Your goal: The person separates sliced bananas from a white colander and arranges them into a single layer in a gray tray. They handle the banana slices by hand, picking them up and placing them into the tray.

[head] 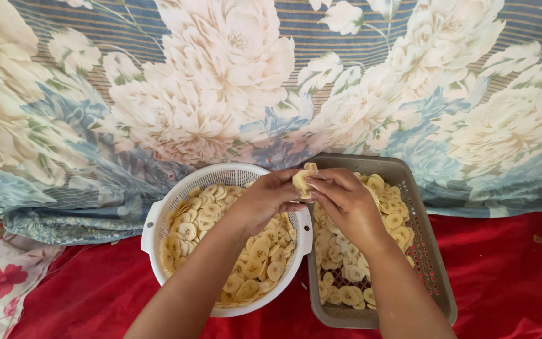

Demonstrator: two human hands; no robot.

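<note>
My left hand [266, 199] and my right hand [345, 204] meet above the gap between two containers, both pinching a small stack of pale yellow banana slices [302, 181]. Below my left hand sits a round white colander [158, 220] holding several banana slices [208, 216]. Under my right hand lies a grey rectangular perforated tray [437, 276] with more banana slices [391, 213] spread over it.
A red cloth [503, 270] covers the surface beneath both containers. A large floral fabric [221, 81] in blue and cream fills the far side. A white cloth with red flowers [1, 282] lies at the near left.
</note>
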